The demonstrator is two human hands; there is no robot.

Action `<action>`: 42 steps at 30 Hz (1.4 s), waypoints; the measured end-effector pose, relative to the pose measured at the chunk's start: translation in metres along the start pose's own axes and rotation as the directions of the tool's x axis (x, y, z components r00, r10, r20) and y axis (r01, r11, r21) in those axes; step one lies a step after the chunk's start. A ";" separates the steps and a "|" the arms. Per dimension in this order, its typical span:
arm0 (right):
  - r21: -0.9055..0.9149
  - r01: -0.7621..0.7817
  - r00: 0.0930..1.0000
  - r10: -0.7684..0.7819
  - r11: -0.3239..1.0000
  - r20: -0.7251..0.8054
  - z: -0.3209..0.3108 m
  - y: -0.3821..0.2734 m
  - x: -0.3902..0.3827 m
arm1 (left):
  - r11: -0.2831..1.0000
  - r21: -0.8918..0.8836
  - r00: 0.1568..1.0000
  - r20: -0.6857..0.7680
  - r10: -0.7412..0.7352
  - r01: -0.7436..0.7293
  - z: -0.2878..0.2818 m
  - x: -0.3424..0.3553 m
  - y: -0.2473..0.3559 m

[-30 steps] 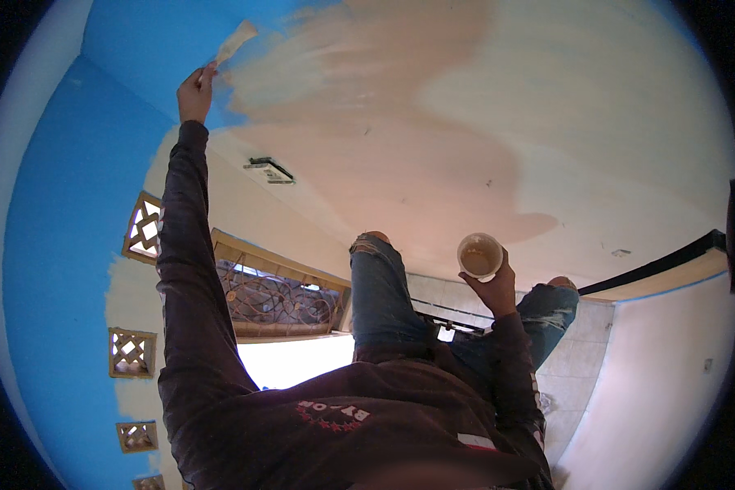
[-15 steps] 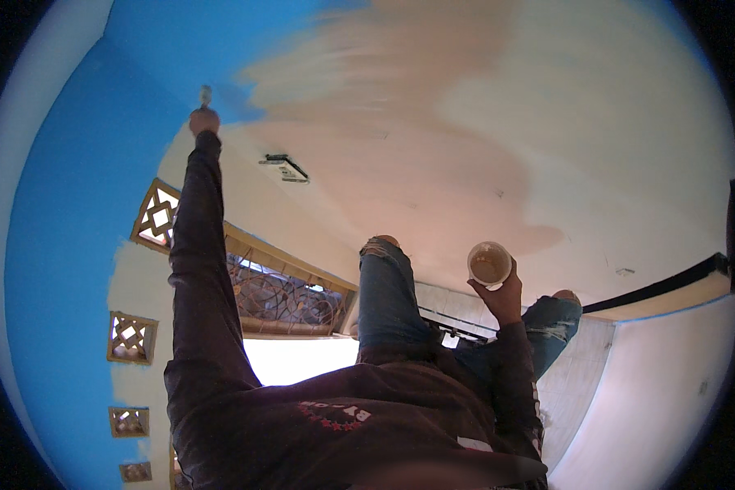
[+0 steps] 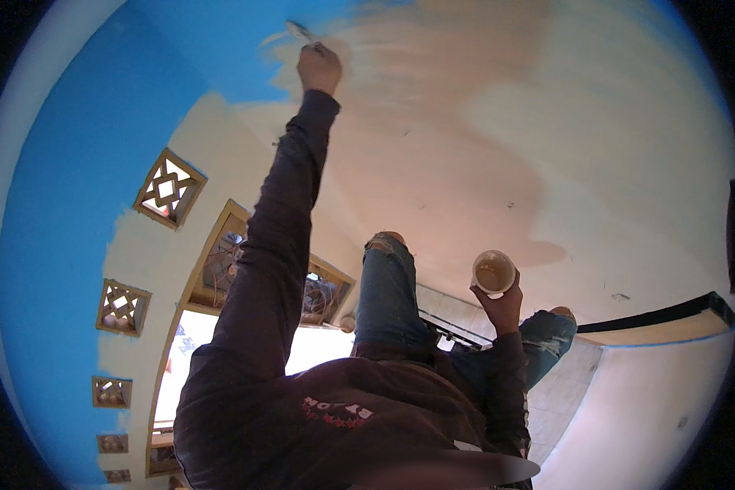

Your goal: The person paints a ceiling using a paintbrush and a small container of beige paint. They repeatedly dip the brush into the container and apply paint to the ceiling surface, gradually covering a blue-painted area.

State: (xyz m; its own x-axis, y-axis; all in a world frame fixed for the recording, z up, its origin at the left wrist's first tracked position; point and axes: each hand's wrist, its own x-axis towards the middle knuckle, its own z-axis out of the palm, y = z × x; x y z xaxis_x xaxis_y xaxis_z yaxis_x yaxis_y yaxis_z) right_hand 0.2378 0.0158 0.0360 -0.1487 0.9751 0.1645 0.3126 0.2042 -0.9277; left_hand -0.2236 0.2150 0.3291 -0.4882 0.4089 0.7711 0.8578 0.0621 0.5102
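My left hand [image 3: 319, 69] is closed round a paintbrush [image 3: 300, 33] at the top, its bristles at the border between blue paint [image 3: 171, 37] and pinkish-beige paint [image 3: 433, 57] on the broad surface. Fresh beige streaks show beside the brush. My right hand [image 3: 503, 304] grips a white cup [image 3: 492, 272] with light brown liquid inside, held between my two ripped-jean knees, lower in the picture.
Square lattice vents [image 3: 168, 190] run down the blue-and-cream wall [image 3: 53, 229] at left, beside a window with metal grillework [image 3: 322, 298] above a bright opening. At right are a dark curved band [image 3: 653, 321], a pale wall [image 3: 645, 408] and pale tiles [image 3: 563, 384].
My left hand dipped slightly, then moved up and right with the brush, leaving it higher along the blue edge. The cup in my right hand sits a little lower and further right.
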 end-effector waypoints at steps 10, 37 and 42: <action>-0.009 -0.014 1.000 0.014 1.000 -0.014 -0.001 0.004 -0.001 | 0.966 -0.242 0.984 0.122 0.126 -0.094 -0.017 -0.075 0.092; 0.001 -0.031 0.999 0.031 1.000 -0.018 -0.006 0.000 -0.002 | 0.515 -0.740 0.899 0.315 -0.304 0.433 0.040 0.049 -0.039; 0.018 -0.036 0.999 0.037 0.999 -0.028 -0.006 -0.005 -0.002 | 0.339 -0.808 0.876 0.426 -0.227 0.482 0.019 -0.012 0.049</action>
State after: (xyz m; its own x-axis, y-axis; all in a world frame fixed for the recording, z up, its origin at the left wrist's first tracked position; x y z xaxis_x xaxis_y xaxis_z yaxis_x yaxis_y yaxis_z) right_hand 0.2419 0.0137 0.0420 -0.1107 0.9840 0.1399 0.3004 0.1673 -0.9390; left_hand -0.1724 0.2300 0.3377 -0.5540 0.7320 0.3966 -0.0743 -0.5179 0.8522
